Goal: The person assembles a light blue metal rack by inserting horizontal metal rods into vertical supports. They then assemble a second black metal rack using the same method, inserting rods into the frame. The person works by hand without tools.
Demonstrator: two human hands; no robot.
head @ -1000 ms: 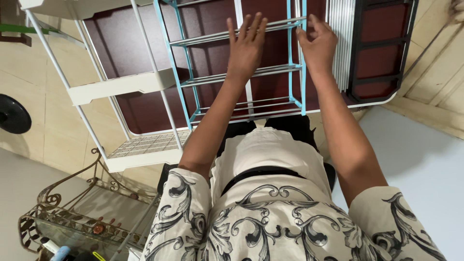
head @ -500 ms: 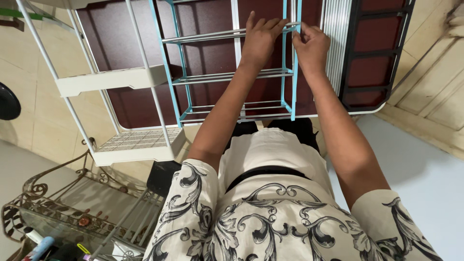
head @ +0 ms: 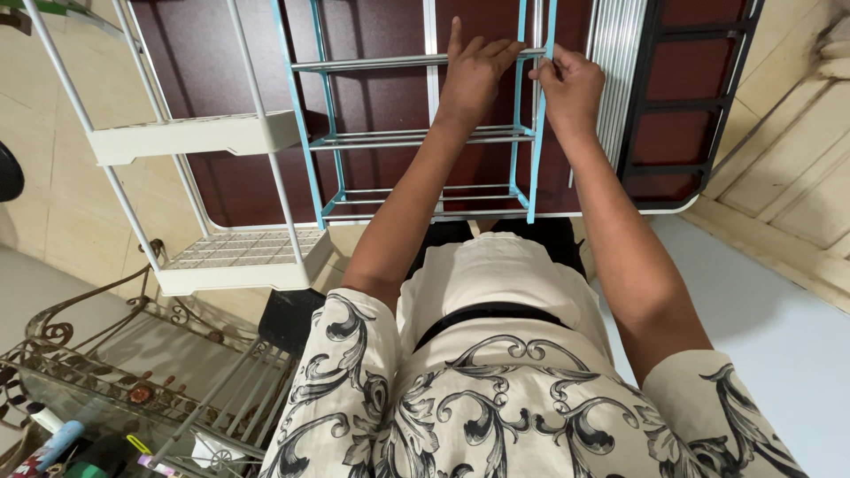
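**Both hands at the top corner of the blue rack**

The blue rack (head: 425,133) stands in the upper middle of the frame, in front of a dark red panel (head: 372,53). Both hands meet at its upper right corner, close together. The left hand (head: 474,75) lies with its fingers spread over the top grey rail (head: 372,63), one finger pointing up, and does not appear to be gripping. The right hand (head: 571,88) is pinched around the outer blue post (head: 540,168) just where the rail meets it.

What could go wrong, as a judgement: the rack looks light and thin, so a push at the top corner could tip it or twist the frame out of square. If the rail is only loosely seated in the post, it could slip out, and fingers sitting right at the joint could get nipped. The white shelf unit (head: 199,137) just to the left, in the upper left of the frame, stands near enough to be knocked if the rack swings.

The rack itself has slim light-blue posts and three tiers of paired grey metal rails, all bare. The posts look straight and the tiers level. Its feet rest near the lower edge of the dark panel.
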